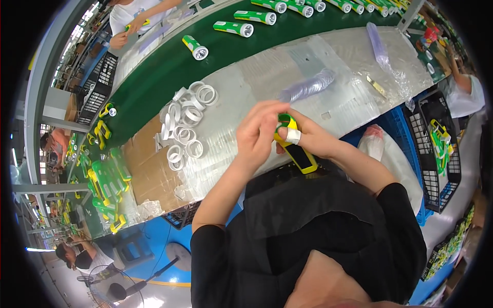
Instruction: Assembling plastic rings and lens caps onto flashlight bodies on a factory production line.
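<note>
A yellow, green and black flashlight body [301, 158] is between my hands, close in front of my apron. My right hand [310, 137] is wrapped around it near its green open end. White tape covers that hand's thumb. At the same end, my left hand [257, 131] is closed with its fingertips against the flashlight, and parts of those fingers are hidden. The flashlight tilts, its yellow-edged end toward me. Left of my hands, several loose white rings [192, 116] lie in a heap on the plastic-covered worktop [226, 120].
Beyond the worktop, finished flashlights [255, 17] lie on a green belt [169, 64]. Flashlight bodies [105, 185] are piled at left. Clear plastic sleeves [308, 86] and a cutter knife [376, 86] lie farther back. Crates [436, 154] stand at right. A co-worker [136, 18] sits across the belt.
</note>
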A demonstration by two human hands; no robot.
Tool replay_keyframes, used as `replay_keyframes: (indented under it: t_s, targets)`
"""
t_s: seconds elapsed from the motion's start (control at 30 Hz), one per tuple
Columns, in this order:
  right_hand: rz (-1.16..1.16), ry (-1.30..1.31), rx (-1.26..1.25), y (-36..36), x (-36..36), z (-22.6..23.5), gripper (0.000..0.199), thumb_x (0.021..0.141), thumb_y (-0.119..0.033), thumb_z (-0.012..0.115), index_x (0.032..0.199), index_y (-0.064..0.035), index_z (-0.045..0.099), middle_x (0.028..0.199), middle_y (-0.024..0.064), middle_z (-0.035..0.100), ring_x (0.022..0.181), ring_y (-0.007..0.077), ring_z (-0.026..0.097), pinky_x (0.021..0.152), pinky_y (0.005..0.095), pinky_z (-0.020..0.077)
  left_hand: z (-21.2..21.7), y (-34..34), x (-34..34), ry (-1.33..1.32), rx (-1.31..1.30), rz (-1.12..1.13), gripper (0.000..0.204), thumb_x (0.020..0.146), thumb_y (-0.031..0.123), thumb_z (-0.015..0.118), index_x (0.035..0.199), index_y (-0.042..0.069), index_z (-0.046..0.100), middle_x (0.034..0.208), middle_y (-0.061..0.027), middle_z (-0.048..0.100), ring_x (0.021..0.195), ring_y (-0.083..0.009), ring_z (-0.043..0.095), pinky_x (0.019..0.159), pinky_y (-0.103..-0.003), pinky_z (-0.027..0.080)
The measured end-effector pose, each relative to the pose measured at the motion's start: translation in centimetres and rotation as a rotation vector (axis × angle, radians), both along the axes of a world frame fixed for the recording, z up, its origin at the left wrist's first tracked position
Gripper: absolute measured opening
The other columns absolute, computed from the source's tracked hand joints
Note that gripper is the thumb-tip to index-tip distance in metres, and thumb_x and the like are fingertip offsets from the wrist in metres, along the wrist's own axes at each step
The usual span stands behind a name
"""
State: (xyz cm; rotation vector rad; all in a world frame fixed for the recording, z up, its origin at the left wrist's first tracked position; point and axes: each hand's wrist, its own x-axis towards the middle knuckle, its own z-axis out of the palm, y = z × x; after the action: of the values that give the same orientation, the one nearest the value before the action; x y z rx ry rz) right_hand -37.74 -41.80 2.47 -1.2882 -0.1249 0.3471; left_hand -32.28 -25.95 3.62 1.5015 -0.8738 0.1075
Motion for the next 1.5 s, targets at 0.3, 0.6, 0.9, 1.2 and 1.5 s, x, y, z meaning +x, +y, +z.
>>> replay_keyframes:
  t_s: [0.3,0.6,0.9,1.2,1.5]
  targets:
    - [-0.234,-0.079,0.035,-0.2,0.1,-2.2,0.048,0.097,-0.036,0.058,0.134,-0.0066,0.045,0.099,0.0095,0.060,0.079,0.0195,0.061,0.072,0.0320,0.0497,-3.2,-1.7,0.9,-0.234,0.085,-0.050,0.035,0.097,0.021,0.045,0.123,0.001,0.059,0.124,-0.0171,0.060,0.120,-0.0354,0.053,0.102,-0.043,0.036]
    - [-0.383,0.004,0.156,-2.8,-0.7,-1.4,0.044,0.096,-0.038,0.058,0.124,-0.0060,0.049,0.084,0.0118,0.060,0.067,0.0181,0.058,0.063,0.0292,0.0451,-7.8,-3.6,7.3,-0.316,0.566,0.209,0.057,0.076,0.020,0.077,0.126,0.002,0.057,0.118,-0.0165,0.061,0.111,-0.0331,0.055,0.093,-0.041,0.043]
    - [-0.209,-0.020,0.093,-1.9,0.3,-0.8,0.049,0.093,-0.040,0.062,0.124,-0.0035,0.048,0.088,0.0105,0.059,0.068,0.0170,0.060,0.064,0.0289,0.0470,-1.9,-0.3,4.2,-0.152,0.314,0.068,0.040,0.088,0.017,0.064,0.126,0.006,0.061,0.110,-0.0136,0.059,0.103,-0.0290,0.053,0.091,-0.038,0.042]
    - [0.025,-0.061,0.108,1.6,2.6,-0.5,0.040,0.095,-0.032,0.061,0.121,-0.0040,0.049,0.086,0.0077,0.060,0.069,0.0142,0.061,0.062,0.0272,0.0493,-2.3,2.4,2.4,-0.358,0.210,0.035,0.033,0.089,0.011,0.049,0.117,-0.001,0.063,0.123,-0.0145,0.057,0.115,-0.0329,0.051,0.098,-0.043,0.036]
    - [-0.069,-0.134,0.176,2.1,7.4,-0.1,0.044,0.094,-0.036,0.059,0.122,-0.0051,0.047,0.082,0.0099,0.059,0.066,0.0162,0.059,0.063,0.0305,0.0483,-0.3,5.1,10.0,-0.437,0.471,0.462,0.049,0.084,0.025,0.067,0.128,0.008,0.058,0.125,-0.0164,0.058,0.120,-0.0308,0.050,0.100,-0.045,0.038]
